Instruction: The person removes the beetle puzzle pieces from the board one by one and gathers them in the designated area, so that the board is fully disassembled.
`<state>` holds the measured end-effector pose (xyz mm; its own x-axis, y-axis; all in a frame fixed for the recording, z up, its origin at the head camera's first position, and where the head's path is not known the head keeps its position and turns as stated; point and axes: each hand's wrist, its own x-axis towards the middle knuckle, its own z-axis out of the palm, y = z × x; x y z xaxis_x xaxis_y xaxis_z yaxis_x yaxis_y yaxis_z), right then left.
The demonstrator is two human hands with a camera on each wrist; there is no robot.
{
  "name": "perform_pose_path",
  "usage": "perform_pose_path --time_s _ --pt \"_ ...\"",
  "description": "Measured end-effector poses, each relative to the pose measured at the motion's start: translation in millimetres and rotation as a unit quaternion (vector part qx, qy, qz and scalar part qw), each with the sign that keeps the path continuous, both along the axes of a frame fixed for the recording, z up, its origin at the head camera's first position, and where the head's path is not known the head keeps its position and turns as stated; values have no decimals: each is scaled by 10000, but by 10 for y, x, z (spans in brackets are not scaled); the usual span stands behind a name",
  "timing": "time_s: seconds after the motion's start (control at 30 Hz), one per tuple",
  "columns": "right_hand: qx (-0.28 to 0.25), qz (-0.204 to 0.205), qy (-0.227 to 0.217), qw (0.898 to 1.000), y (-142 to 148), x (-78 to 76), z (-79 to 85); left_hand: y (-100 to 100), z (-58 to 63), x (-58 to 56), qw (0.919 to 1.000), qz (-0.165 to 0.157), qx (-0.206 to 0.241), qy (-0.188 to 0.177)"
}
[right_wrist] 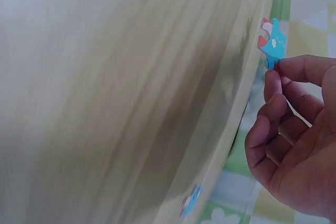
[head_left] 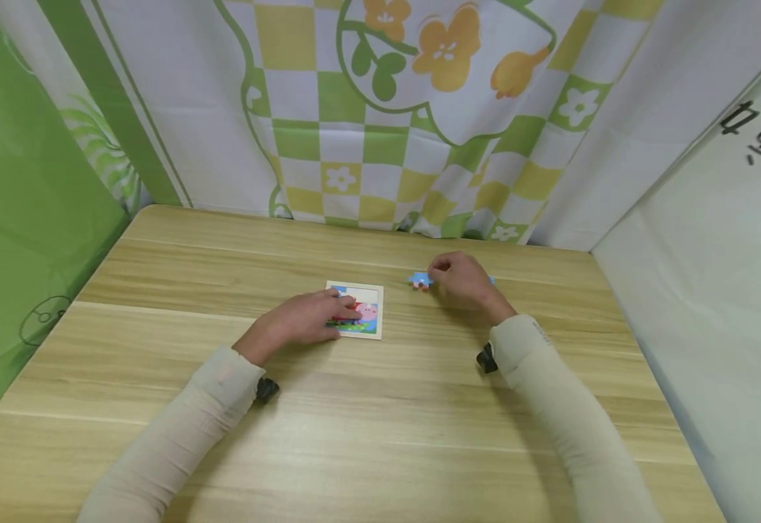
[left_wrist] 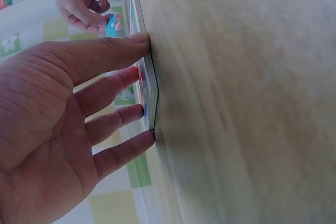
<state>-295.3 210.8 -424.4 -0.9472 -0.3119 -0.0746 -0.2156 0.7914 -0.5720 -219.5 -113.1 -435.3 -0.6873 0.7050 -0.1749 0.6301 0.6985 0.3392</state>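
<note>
My right hand (head_left: 461, 280) pinches a blue jigsaw puzzle piece (right_wrist: 275, 40) between thumb and index finger, lifted above the table. Red and pink patches show along one side of that piece. My left hand (head_left: 304, 317) rests on a square, pale-framed jigsaw puzzle (head_left: 367, 325), its fingers spread and fairly straight over the picture. In the left wrist view the thumb and little finger touch the puzzle's edge. A pink cartoon pig on green and blue shows in the picture; a pale area without pieces lies near the top. The left fingers hide part of it.
Another blue puzzle piece (right_wrist: 191, 201) lies on the wooden table (head_left: 367, 436), mostly hidden behind my right hand in the head view. A green, yellow and white patterned curtain (head_left: 380, 145) hangs along the back edge. A white wall panel (head_left: 720, 240) stands at the right.
</note>
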Motion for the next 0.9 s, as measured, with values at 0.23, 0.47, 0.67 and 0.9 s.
perform_pose_path --time_s 0.23,0.47,0.67,0.9 --pt "172 -171 -117 9996 252 -82 49 4 -9 4 9998 -102 -51 148" --pt "384 -114 -178 9990 437 -125 105 2 -18 10 9995 -193 -39 255" --pt "479 -217 -264 9983 561 -169 97 11 36 59 9988 -278 -191 360" --pt "555 -320 -352 9973 628 -174 53 30 35 76 9992 -151 -284 233"
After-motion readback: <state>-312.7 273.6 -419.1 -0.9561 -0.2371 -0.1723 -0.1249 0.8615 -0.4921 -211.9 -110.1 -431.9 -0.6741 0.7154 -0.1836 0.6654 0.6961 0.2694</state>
